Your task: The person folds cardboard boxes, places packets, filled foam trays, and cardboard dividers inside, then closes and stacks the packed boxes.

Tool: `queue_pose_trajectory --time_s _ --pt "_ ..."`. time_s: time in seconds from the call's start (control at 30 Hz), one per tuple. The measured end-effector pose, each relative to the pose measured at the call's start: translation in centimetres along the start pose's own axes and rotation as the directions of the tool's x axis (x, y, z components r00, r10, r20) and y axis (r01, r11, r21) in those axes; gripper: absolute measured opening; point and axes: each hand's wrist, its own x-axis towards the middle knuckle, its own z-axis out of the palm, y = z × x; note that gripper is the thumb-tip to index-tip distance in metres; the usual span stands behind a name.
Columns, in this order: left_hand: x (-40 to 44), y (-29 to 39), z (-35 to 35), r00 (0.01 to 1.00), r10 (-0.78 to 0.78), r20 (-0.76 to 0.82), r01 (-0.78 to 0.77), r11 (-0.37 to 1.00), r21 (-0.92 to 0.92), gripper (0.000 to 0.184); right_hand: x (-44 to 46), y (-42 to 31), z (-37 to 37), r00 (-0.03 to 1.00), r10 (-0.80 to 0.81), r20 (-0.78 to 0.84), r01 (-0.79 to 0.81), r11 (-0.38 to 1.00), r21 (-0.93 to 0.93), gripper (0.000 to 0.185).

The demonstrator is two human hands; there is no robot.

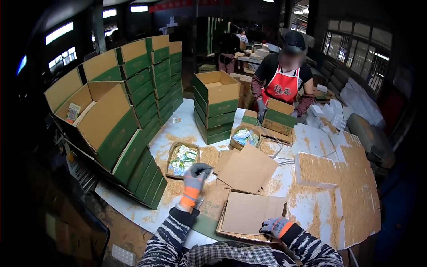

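Observation:
My left hand (195,181), in a grey glove with an orange cuff, is raised over the table beside a basket of small printed packets (183,159). Its fingers look bent but are blurred, so whether they hold anything is unclear. In front of me lies a shallow box (220,226) with a plain cardboard sheet (251,213) inside and straw-coloured shreds along its edges. The gloved fingers of my right hand (275,227) rest on the sheet's near right corner. Beyond the box lie loose cardboard pieces (249,168).
Tall stacks of green-and-brown boxes (144,91) line the left side, with another stack (215,109) mid-table. Across the table a co-worker in a red apron (284,86) handles a green box (279,118) near a second packet basket (246,137). Shreds cover a white block tray (318,169) at right.

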Motion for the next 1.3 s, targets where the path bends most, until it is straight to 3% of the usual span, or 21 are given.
queue_pose_trajectory --time_s 0.1,0.17,0.2,0.23,0.27,0.3,0.37,0.43,0.47,0.53,0.6,0.7,0.77,0.83,0.87,0.97,1.07,1.13,1.23,1.27,1.3 --pt "-6.2 5.6 5.7 0.803 0.243 0.545 -0.467 0.824 0.321 0.017 -0.6 -1.0 0.8 0.993 0.017 0.113 -0.018 1.0 0.007 0.026" --pt "-9.6 2.0 8.5 0.502 -0.024 0.865 -0.67 0.621 0.406 0.026 -0.7 -1.8 -0.4 0.989 -0.002 0.145 -0.021 0.987 0.157 0.027" --pt "-10.7 0.4 8.4 0.502 -0.022 0.865 -0.67 0.622 0.405 0.026 -0.6 -1.8 -0.3 0.985 -0.049 0.163 0.014 0.978 0.21 0.027" --pt "-11.8 -1.1 8.4 0.38 -0.269 0.885 -0.736 0.492 0.465 0.033 -1.0 -2.2 -0.5 0.985 -0.047 0.166 0.011 0.978 0.21 0.027" --pt "-12.7 -1.8 8.4 0.261 -0.509 0.82 -0.805 0.355 0.476 0.04 -1.5 -2.4 -0.8 0.995 -0.087 0.039 0.075 0.967 0.242 0.028" --pt "-12.9 -0.9 8.2 0.253 -0.511 0.821 -0.802 0.364 0.474 0.04 -1.8 -3.0 -1.6 0.989 -0.121 -0.09 0.141 0.952 0.272 0.028" --pt "-12.2 0.9 6.4 0.323 -0.239 0.916 -0.749 0.527 0.402 0.044 -3.4 -2.5 -3.4 0.96 -0.035 -0.277 0.167 0.868 0.468 0.041" --pt "-11.2 2.6 4.3 0.594 0.065 0.802 -0.626 0.664 0.41 0.046 -5.8 -2.7 -3.2 0.745 0.443 -0.499 -0.111 0.819 0.562 0.048" --pt "-10.8 3.9 2.9 0.761 0.09 0.642 -0.462 0.77 0.44 0.051 -6.3 -2.7 -3.4 0.56 0.61 -0.56 -0.123 0.73 0.672 0.052" --pt "-9.4 2.4 -0.2 0.923 0.034 0.382 -0.178 0.921 0.347 0.058 -8.0 0.6 0.4 0.404 0.793 -0.457 0.029 0.488 0.872 0.076" --pt "-9.7 -1.9 -1.6 0.823 -0.415 0.388 0.338 0.907 0.253 0.056 -6.9 1.6 5.6 0.494 0.85 -0.186 0.216 0.087 0.972 0.083" --pt "-12.0 -3.7 0.8 0.598 -0.662 0.453 0.573 0.747 0.337 0.085 -3.6 5.8 16.5 0.679 0.718 0.15 -0.015 -0.191 0.981 0.089" --pt "-13.2 -8.1 2.7 0.689 -0.535 0.489 0.24 0.805 0.543 0.096 -1.5 2.0 11.4 0.656 0.751 0.074 -0.312 0.181 0.933 0.074" --pt "-14.6 -14.5 4.1 0.854 -0.286 0.435 -0.101 0.729 0.677 0.1 -0.8 0.4 9.6 0.624 0.764 0.165 -0.406 0.136 0.904 0.075" --pt "-15.1 -9.7 3.9 0.85 -0.395 0.348 0.174 0.835 0.522 0.094 -0.9 -0.1 10.0 0.634 0.772 0.042 -0.277 0.175 0.945 0.08" --pt "-15.1 -8.6 1.4 0.829 -0.417 0.371 0.316 0.899 0.304 0.085 0.3 -1.2 11.3 0.51 0.812 -0.285 0.147 0.245 0.958 0.086" --pt "-13.6 -3.9 -0.1 0.836 -0.442 0.326 0.273 0.849 0.452 0.072 2.4 -5.1 4.4 0.444 0.857 -0.262 0.338 0.11 0.935 0.083" --pt "-12.5 -5.8 -0.3 0.824 -0.404 0.396 0.547 0.749 -0.373 0.074 3.7 -5.7 -0.1 0.509 0.812 -0.285 0.514 -0.021 0.858 0.081" --pt "-9.4 5.6 -3.7 0.928 -0.023 0.371 0.214 0.849 -0.483 0.085 5.6 -7.9 -9.0 0.535 0.77 -0.349 0.608 -0.063 0.792 0.062" --pt "-8.1 8.9 -6.6 0.886 0.315 0.341 -0.196 0.92 -0.34 0.075 6.0 -6.4 -10.5 0.567 0.735 -0.371 0.531 0.018 0.847 0.055" --pt "-7.3 14.5 -8.8 0.862 0.4 0.312 -0.334 0.91 -0.246 0.071 6.3 -4.8 -12.1 0.598 0.701 -0.389 0.451 0.108 0.886 0.048"
